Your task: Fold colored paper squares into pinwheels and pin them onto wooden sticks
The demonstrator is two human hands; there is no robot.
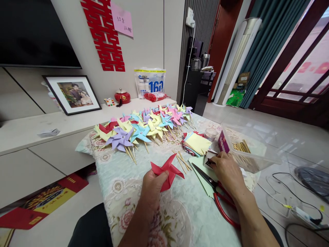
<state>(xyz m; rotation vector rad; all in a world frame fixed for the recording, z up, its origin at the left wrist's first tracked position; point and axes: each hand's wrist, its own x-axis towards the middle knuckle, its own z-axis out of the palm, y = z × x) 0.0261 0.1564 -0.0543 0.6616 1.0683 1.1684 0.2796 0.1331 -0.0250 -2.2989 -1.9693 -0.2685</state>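
Note:
Pinched at its centre, a red paper pinwheel (168, 173) is in my left hand (153, 187), thumb on top. My right hand (228, 169) has its fingertips in a small white box (208, 160) with dark bits inside; whatever they grip is hidden. Red-handled scissors (217, 188) lie half open under my right wrist, on green paper sheets (203, 176). A few loose wooden sticks (183, 161) lie between my hands. Beyond them is a stack of cut coloured paper (196, 143). Finished pinwheels on sticks (141, 132) cover the far left of the table.
A clear plastic tub (257, 154) holding wooden sticks stands at the table's right edge, near a small round clear container (210, 133). The table wears a floral cloth (123, 206). Behind is a white cabinet (84, 120) with a framed photo (72, 94) and red pot (122, 96).

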